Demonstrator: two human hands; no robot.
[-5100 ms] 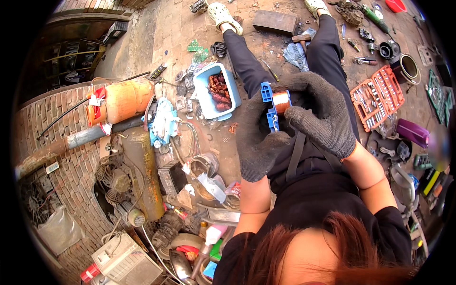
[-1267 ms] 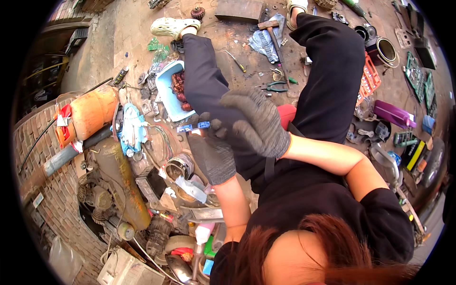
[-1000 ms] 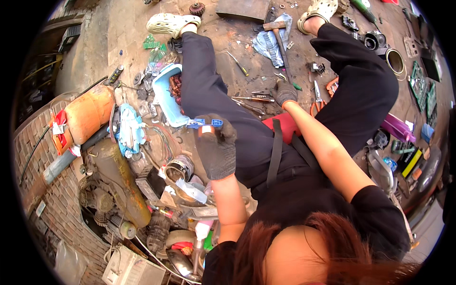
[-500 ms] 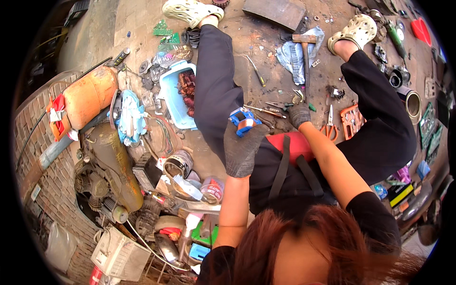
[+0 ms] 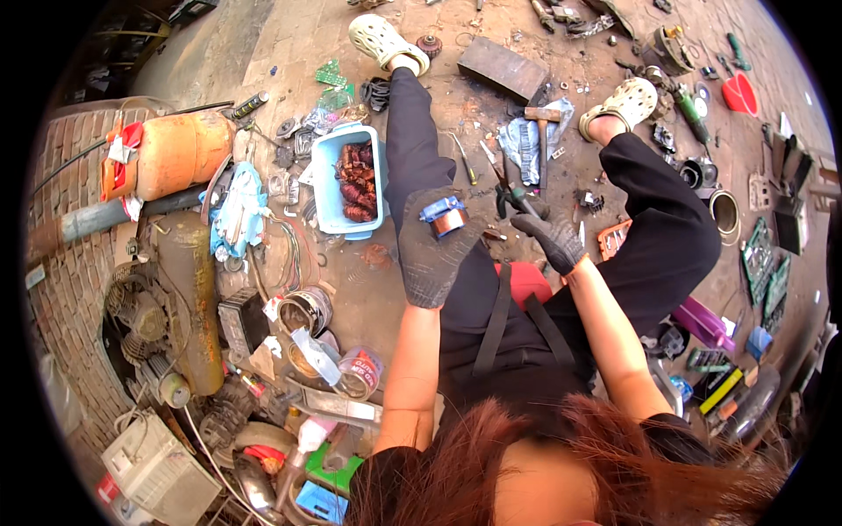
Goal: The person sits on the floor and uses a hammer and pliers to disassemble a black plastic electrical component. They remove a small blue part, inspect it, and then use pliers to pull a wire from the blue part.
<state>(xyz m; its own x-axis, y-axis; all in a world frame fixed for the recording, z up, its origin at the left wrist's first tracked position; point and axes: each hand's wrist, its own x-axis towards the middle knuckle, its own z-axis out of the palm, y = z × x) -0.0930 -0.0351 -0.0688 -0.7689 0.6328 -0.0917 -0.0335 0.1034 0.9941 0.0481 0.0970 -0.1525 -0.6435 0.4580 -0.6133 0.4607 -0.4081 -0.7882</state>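
Note:
My left hand (image 5: 434,250), in a dark grey work glove, holds a small blue bobbin coil (image 5: 445,216) wound with copper wire, just above my left thigh. My right hand (image 5: 553,238), also gloved, is closed round a pair of pliers (image 5: 507,188) with dark green handles. The pliers' jaws point away from me, a short way to the right of the coil and apart from it. To the left of my leg stands a light blue plastic basin (image 5: 326,188) with reddish copper windings (image 5: 357,182) in it.
Beyond my hands lie a hammer (image 5: 542,131) on a blue cloth, a screwdriver (image 5: 465,159) and a dark metal block (image 5: 503,68). An orange gas cylinder (image 5: 180,149) and piled scrap are on the left. A red scoop (image 5: 739,94) and green circuit boards (image 5: 759,263) lie on the right.
My right hand has come up off the ground and now has the pliers in it. My left hand still holds the coil, turned somewhat. The whole view has shifted slightly.

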